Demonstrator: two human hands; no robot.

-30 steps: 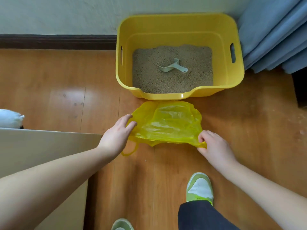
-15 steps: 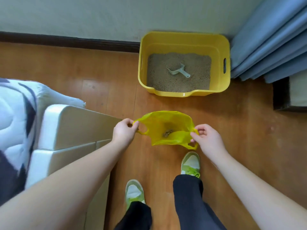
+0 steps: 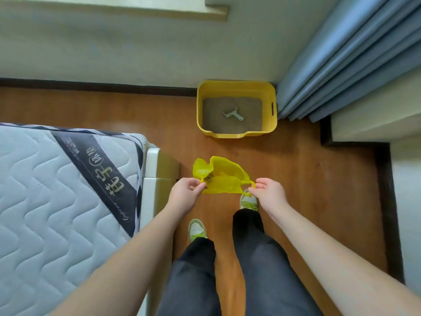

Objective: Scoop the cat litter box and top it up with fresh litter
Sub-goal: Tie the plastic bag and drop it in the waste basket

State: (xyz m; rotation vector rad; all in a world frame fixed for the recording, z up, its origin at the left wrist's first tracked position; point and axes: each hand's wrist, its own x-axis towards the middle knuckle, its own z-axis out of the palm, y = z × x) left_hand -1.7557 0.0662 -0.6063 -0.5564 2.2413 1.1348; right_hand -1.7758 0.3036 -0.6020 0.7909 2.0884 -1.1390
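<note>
Wooden floor [image 3: 307, 183] running to a dark skirting board, pale wall behind. Holding a yellow plastic bag [image 3: 222, 176] above the floor: left hand [image 3: 185, 196] pinching one bag edge, right hand [image 3: 268, 193] pinching the opposite handle loop, bag sagging between and slightly beyond both grips. Sitting well apart against the wall, yellow litter box [image 3: 237, 133], scoop [image 3: 233, 114] lying on the litter. Flanking: mattress [image 3: 57, 190] to the left, blue curtain [image 3: 341, 65] to the right.

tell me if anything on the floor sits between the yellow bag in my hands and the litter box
Nothing visible does. The yellow bag hangs between the left hand and right hand, and only bare wooden floor lies between it and the litter box.
</note>
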